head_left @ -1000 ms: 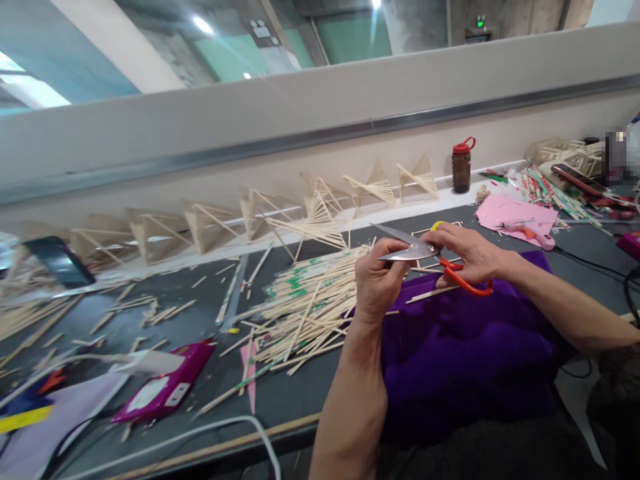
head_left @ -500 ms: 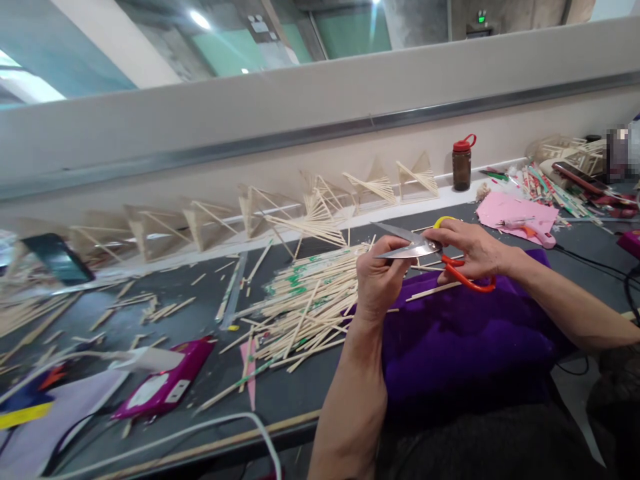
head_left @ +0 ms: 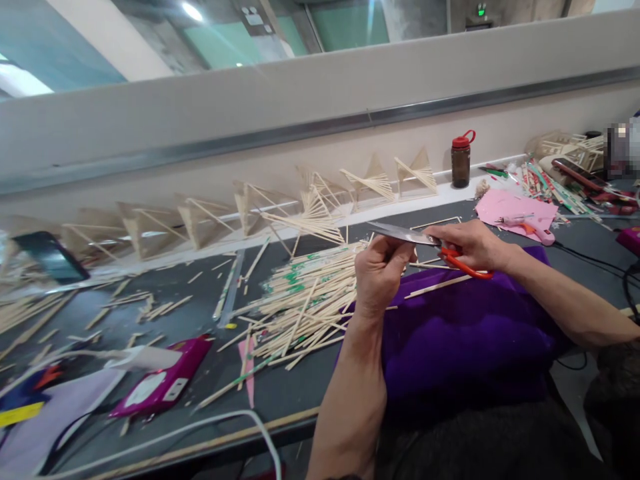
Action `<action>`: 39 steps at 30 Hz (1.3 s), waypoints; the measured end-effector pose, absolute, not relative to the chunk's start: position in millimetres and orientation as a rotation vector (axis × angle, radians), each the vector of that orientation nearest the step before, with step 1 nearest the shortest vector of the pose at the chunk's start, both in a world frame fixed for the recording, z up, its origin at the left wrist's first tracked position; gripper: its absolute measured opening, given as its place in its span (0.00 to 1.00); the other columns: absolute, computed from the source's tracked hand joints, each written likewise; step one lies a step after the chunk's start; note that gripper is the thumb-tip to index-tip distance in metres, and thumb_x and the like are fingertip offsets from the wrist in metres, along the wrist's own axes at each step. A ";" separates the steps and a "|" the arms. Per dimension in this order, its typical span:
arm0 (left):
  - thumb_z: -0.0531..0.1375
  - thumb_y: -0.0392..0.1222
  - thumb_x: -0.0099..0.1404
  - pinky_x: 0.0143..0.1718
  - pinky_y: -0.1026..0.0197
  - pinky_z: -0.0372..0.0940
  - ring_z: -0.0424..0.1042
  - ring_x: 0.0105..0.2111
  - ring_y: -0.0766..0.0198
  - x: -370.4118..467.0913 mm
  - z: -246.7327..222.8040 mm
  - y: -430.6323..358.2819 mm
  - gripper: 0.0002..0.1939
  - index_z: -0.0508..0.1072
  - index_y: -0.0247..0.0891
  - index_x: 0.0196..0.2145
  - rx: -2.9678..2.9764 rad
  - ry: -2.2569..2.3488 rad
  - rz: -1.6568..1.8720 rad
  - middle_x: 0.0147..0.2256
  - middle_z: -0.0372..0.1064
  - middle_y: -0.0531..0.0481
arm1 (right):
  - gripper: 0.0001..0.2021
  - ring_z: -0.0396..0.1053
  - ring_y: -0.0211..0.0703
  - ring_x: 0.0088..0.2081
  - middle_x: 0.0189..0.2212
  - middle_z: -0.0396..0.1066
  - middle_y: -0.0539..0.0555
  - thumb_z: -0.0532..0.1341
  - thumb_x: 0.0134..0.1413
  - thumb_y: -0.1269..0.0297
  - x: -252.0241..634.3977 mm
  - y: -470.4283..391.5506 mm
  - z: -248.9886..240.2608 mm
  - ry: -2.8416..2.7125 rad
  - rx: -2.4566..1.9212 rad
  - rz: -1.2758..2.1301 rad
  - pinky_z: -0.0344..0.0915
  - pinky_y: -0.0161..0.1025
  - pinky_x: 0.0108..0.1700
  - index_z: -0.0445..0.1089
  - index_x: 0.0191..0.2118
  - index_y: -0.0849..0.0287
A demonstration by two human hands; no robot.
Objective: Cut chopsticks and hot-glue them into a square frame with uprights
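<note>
My right hand [head_left: 465,245] grips a pair of scissors [head_left: 407,233] by its red-orange handle. The blades are together and point left, passing just above my left hand [head_left: 377,277]. That hand is closed, thumb against fingers; what it pinches is hidden from me. Under both hands a purple cloth [head_left: 465,333] covers the table's edge and my lap, with a thin wooden stick [head_left: 435,288] lying on it. A loose heap of wooden sticks [head_left: 305,307], some in green-printed wrapping, spreads to the left of my left hand.
Along the wall stands a row of twisted stick models [head_left: 320,207]. A brown bottle [head_left: 461,163] with a red cap is behind my right hand. Pink paper [head_left: 515,208] with a glue gun [head_left: 537,231] lies at right. A magenta power strip [head_left: 165,380], a white cable and stick offcuts lie at left.
The scissors' blades, apart half a second ago, have come together as my right hand's fingers closed. My left hand stays in nearly the same place.
</note>
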State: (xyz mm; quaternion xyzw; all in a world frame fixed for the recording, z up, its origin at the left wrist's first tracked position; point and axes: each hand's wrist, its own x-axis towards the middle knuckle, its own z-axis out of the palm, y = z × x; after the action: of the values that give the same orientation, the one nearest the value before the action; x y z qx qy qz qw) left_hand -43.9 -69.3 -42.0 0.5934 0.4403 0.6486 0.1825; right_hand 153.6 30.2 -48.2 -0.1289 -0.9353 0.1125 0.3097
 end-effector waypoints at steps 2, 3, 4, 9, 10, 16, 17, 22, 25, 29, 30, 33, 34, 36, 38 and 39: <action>0.68 0.53 0.60 0.16 0.67 0.54 0.57 0.14 0.74 -42.3 -39.7 -70.5 0.15 0.75 0.38 0.28 1.619 1.191 1.841 0.20 0.72 0.54 | 0.22 0.62 0.37 0.27 0.28 0.69 0.48 0.59 0.59 0.62 153.1 28.5 -46.3 -2.417 -0.419 0.400 0.58 0.37 0.31 0.67 0.59 0.57; 0.68 0.53 0.60 0.15 0.68 0.53 0.56 0.14 0.74 -41.7 -38.6 -71.0 0.15 0.75 0.38 0.30 1.588 1.162 1.844 0.20 0.72 0.54 | 0.22 0.61 0.37 0.27 0.28 0.69 0.48 0.59 0.59 0.60 152.9 27.3 -44.7 -2.384 -0.461 0.459 0.58 0.37 0.32 0.67 0.59 0.57; 0.68 0.54 0.60 0.15 0.68 0.53 0.56 0.14 0.74 -41.2 -37.4 -71.4 0.16 0.76 0.38 0.31 1.559 1.133 1.845 0.20 0.73 0.53 | 0.23 0.61 0.37 0.27 0.28 0.69 0.47 0.60 0.58 0.59 152.7 26.0 -42.9 -2.357 -0.499 0.513 0.58 0.37 0.32 0.67 0.59 0.57; 0.69 0.57 0.58 0.13 0.68 0.51 0.57 0.13 0.75 -41.4 -34.8 -69.0 0.19 0.75 0.38 0.29 1.485 1.037 1.863 0.19 0.72 0.54 | 0.32 0.67 0.43 0.36 0.39 0.72 0.53 0.69 0.49 0.54 151.2 20.1 -36.3 -2.427 -0.484 0.507 0.64 0.43 0.40 0.65 0.60 0.55; 0.69 0.58 0.57 0.13 0.68 0.50 0.57 0.13 0.75 -42.1 -35.4 -67.9 0.19 0.74 0.39 0.29 1.480 1.032 1.875 0.19 0.71 0.54 | 0.32 0.68 0.44 0.37 0.41 0.72 0.54 0.69 0.49 0.54 151.0 19.4 -35.8 -2.452 -0.451 0.474 0.65 0.44 0.41 0.65 0.59 0.54; 0.69 0.58 0.58 0.12 0.68 0.48 0.54 0.12 0.74 -49.1 -41.2 -65.7 0.19 0.75 0.39 0.29 1.544 1.084 1.814 0.18 0.71 0.53 | 0.32 0.69 0.48 0.41 0.43 0.72 0.56 0.69 0.51 0.46 154.2 20.3 -32.2 -2.483 -0.356 0.230 0.63 0.46 0.44 0.65 0.58 0.54; 0.68 0.58 0.59 0.13 0.68 0.49 0.54 0.13 0.74 -50.3 -42.2 -66.2 0.19 0.75 0.38 0.29 1.565 1.098 1.790 0.18 0.71 0.53 | 0.32 0.68 0.49 0.42 0.43 0.72 0.56 0.68 0.51 0.45 155.0 21.0 -31.6 -2.487 -0.350 0.208 0.63 0.46 0.44 0.65 0.58 0.54; 0.66 0.53 0.63 0.16 0.67 0.52 0.57 0.15 0.73 -56.5 -48.1 -66.9 0.15 0.76 0.38 0.29 1.648 1.184 1.726 0.20 0.72 0.52 | 0.31 0.67 0.50 0.44 0.45 0.72 0.58 0.68 0.53 0.45 156.0 23.0 -30.9 -2.524 -0.341 0.172 0.62 0.47 0.45 0.65 0.58 0.54; 0.66 0.50 0.63 0.17 0.67 0.53 0.58 0.15 0.72 -59.2 -50.7 -66.4 0.13 0.76 0.38 0.28 1.687 1.218 1.719 0.20 0.72 0.53 | 0.31 0.67 0.50 0.43 0.45 0.71 0.59 0.68 0.53 0.46 155.7 22.7 -31.5 -2.544 -0.332 0.176 0.63 0.47 0.44 0.64 0.58 0.56; 0.67 0.50 0.63 0.17 0.66 0.55 0.59 0.16 0.72 -59.8 -51.4 -66.6 0.12 0.77 0.39 0.28 1.717 1.213 1.718 0.21 0.73 0.53 | 0.30 0.67 0.49 0.43 0.45 0.70 0.59 0.67 0.54 0.47 157.6 22.7 -30.8 -2.558 -0.313 0.229 0.65 0.45 0.42 0.64 0.59 0.55; 0.67 0.50 0.62 0.17 0.66 0.54 0.59 0.16 0.72 -59.5 -51.4 -66.7 0.12 0.77 0.39 0.28 1.714 1.218 1.717 0.20 0.73 0.53 | 0.30 0.67 0.49 0.43 0.45 0.70 0.58 0.67 0.55 0.48 158.4 23.1 -30.4 -2.557 -0.310 0.234 0.65 0.45 0.42 0.64 0.59 0.55; 0.67 0.52 0.62 0.16 0.67 0.53 0.58 0.15 0.72 -57.4 -50.6 -66.4 0.14 0.77 0.39 0.28 1.673 1.218 1.721 0.20 0.72 0.52 | 0.27 0.67 0.48 0.43 0.44 0.70 0.58 0.66 0.57 0.50 160.1 25.4 -30.4 -2.538 -0.303 0.229 0.65 0.44 0.42 0.65 0.59 0.53; 0.67 0.52 0.62 0.16 0.67 0.51 0.57 0.15 0.73 -56.3 -49.8 -66.3 0.14 0.77 0.38 0.28 1.654 1.203 1.722 0.19 0.71 0.52 | 0.26 0.67 0.47 0.42 0.43 0.71 0.58 0.66 0.57 0.50 160.2 26.2 -31.1 -2.529 -0.298 0.233 0.65 0.43 0.41 0.66 0.59 0.53; 0.67 0.53 0.62 0.15 0.67 0.49 0.54 0.14 0.74 -53.6 -47.1 -66.7 0.16 0.76 0.38 0.26 1.623 1.167 1.733 0.18 0.69 0.53 | 0.25 0.68 0.45 0.39 0.40 0.72 0.56 0.64 0.59 0.50 159.5 27.7 -33.8 -2.524 -0.287 0.265 0.65 0.42 0.39 0.66 0.59 0.55; 0.67 0.54 0.62 0.14 0.67 0.47 0.52 0.13 0.74 -50.4 -43.2 -67.5 0.19 0.75 0.37 0.23 1.613 1.155 1.743 0.16 0.66 0.54 | 0.24 0.67 0.42 0.34 0.35 0.72 0.53 0.62 0.62 0.51 157.9 28.3 -37.1 -2.527 -0.295 0.313 0.63 0.39 0.36 0.67 0.58 0.57; 0.68 0.53 0.61 0.14 0.67 0.47 0.52 0.13 0.75 -48.9 -41.2 -67.9 0.19 0.74 0.37 0.22 1.612 1.157 1.751 0.16 0.65 0.55 | 0.23 0.67 0.40 0.32 0.33 0.72 0.52 0.61 0.63 0.52 156.9 28.4 -38.3 -2.532 -0.309 0.334 0.62 0.38 0.35 0.67 0.58 0.58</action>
State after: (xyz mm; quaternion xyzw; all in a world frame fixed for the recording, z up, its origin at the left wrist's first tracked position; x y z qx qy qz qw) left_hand -48.9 -67.9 -41.2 0.5904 0.4239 0.6416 0.2451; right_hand 156.9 28.4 -38.3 -0.1152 -0.9446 0.1246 0.2808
